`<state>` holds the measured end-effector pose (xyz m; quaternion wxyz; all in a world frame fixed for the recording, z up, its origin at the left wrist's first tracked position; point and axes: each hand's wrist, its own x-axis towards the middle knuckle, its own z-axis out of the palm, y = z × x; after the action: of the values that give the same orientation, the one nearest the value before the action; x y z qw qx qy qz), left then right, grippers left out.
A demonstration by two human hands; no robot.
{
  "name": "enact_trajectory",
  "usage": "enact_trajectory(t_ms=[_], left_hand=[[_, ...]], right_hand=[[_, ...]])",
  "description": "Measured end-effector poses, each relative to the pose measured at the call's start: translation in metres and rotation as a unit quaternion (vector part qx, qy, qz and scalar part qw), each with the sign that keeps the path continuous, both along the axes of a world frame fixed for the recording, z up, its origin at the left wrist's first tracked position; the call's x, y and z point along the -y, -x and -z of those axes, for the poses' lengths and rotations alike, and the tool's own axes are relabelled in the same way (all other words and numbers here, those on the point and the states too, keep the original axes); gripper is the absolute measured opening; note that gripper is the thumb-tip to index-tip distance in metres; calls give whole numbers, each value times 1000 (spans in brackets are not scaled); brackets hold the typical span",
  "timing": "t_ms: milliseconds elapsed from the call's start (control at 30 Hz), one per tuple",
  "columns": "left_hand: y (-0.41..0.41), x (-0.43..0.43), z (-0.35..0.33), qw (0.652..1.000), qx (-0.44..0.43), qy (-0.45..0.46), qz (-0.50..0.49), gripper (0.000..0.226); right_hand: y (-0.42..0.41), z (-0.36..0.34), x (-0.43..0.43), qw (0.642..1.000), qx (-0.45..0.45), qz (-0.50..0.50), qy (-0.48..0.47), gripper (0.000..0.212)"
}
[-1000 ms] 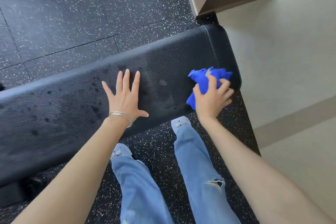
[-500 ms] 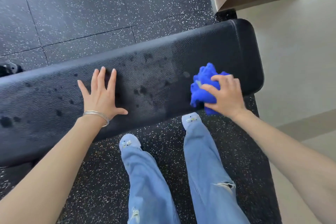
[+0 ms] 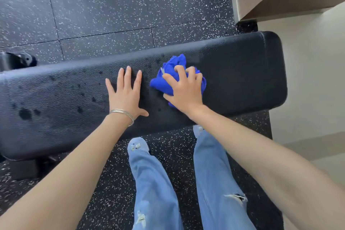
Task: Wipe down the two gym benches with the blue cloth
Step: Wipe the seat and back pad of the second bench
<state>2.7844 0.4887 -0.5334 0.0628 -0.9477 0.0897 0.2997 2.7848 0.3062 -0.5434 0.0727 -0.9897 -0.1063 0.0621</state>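
- Head view: our right hand [image 3: 184, 89] curled its fingers over the bunched blue cloth [image 3: 168, 78], gripping it and pressing it onto the top of the bench [image 3: 242, 73], right of the bench's middle.
- Our left hand [image 3: 127, 95] lay flat on the bench just left of the cloth, fingers straight and spread, holding nothing.
- The bench ran left to right in front of us. Dark wet spots [image 3: 25, 113] dotted its left stretch, so we judged the cloth should sweep leftward along that length.

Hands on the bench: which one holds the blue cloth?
The right hand, fingers curled over the bunched blue cloth; the left hand, wearing bangles, lies flat on the bench.
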Motion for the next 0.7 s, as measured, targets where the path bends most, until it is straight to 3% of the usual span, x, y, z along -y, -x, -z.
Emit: enact_trajectory(t_ms=[100,133,167,200,233,300,333,400,533,700], left_hand=[[0,-3,-1,1000,0,3,8,133],[1,-3,0,1000,2,1,11,133],[1,-2,0,1000,4,-4,16,132],[1,0,1,1000,6,-9,19,132],[1,1,1,1000,6,-12,19,132],[1,3,0,1000,5,-10,16,132],[1,2,0,1000,5,-10,15,131],[1,1,-1,1000,7,-8,17,131],[2,0,2,1000,16,-5,15,132],[2,-1,4,1000,18,-11,11,133]], right_hand=[[-26,-2,76,959,59,-276,18,40],[-33,-3,100,957,55,-283,33,40],[-39,-2,119,976,41,-209,42,42],[-43,0,129,997,27,-65,42,44],[-48,2,130,991,12,131,34,45],[-64,7,113,885,-14,465,4,48],[-73,7,97,856,-21,516,13,49],[-87,3,60,890,-16,453,45,48],[-79,6,-23,984,-27,173,45,50],[-91,3,-10,997,-52,-40,33,53]])
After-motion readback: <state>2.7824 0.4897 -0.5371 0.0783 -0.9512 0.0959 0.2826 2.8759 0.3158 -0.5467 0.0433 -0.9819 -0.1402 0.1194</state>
